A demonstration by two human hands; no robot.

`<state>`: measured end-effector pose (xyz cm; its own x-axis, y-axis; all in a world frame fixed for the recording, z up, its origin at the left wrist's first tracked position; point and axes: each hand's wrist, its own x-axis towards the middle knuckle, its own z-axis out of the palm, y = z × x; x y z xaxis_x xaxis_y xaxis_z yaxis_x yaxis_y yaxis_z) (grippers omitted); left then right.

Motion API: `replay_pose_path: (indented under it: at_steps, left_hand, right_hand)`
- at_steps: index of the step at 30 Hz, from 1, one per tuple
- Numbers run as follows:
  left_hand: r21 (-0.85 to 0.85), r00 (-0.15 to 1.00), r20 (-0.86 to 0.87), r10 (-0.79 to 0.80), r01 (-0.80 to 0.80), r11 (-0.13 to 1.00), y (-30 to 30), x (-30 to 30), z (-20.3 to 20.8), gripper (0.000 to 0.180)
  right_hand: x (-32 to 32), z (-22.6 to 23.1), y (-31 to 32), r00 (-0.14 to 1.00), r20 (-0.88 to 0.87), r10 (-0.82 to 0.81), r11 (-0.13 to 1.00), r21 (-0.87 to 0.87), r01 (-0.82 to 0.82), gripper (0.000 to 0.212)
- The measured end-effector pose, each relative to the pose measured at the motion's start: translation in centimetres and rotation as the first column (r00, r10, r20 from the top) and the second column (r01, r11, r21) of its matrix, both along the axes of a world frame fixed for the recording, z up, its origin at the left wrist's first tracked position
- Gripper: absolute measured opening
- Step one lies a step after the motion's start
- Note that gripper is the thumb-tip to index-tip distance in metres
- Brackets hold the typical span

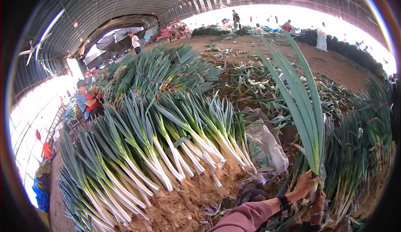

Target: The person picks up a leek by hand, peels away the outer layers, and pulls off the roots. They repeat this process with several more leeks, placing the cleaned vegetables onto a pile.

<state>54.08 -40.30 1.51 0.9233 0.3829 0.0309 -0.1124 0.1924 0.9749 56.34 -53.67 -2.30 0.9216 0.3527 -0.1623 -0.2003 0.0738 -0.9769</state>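
Right hand [308,185]: fingers wrapped shut around a leek [301,106], gripped low on the stalk so the long leaves stand upright above it.
Left hand: can't tell, mostly hidden beneath the right.
Left of the hand: stacked leeks [167,148], roots facing the person; white sack [263,148] between.
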Motion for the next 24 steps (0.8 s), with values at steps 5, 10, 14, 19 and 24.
replay_pose_path:
  at_steps: [5,10,14,19,24]
  left_hand:
    - [-0.212,0.987,0.142,-0.069,0.099,0.972,-0.5,0.8,-1.6,0.030]
    - [-0.195,0.968,0.248,0.031,0.019,0.981,-2.8,1.6,-3.9,0.052]
    - [-0.046,0.976,0.218,-0.009,0.020,0.999,-2.7,0.1,-2.5,0.049]
    - [-0.261,0.966,0.259,-0.010,0.080,0.962,0.6,-1.1,1.2,0.035]
    - [-0.391,0.979,0.203,0.010,0.071,0.918,6.3,-0.5,3.3,0.017]
  right_hand:
    - [1.3,-2.0,0.5,0.998,-0.005,-0.056,0.998,-0.018,0.055,0.039]
    - [5.1,-11.2,-1.4,0.996,-0.002,-0.093,0.991,0.092,0.093,0.041]
    - [2.9,-11.4,-1.0,0.913,0.383,-0.143,0.815,-0.478,0.328,0.039]
    - [-3.5,-14.7,-6.9,0.908,0.325,0.265,0.212,-0.938,0.273,0.031]
    - [-7.4,-18.0,-12.4,0.881,0.075,0.467,0.142,-0.990,0.009,0.049]
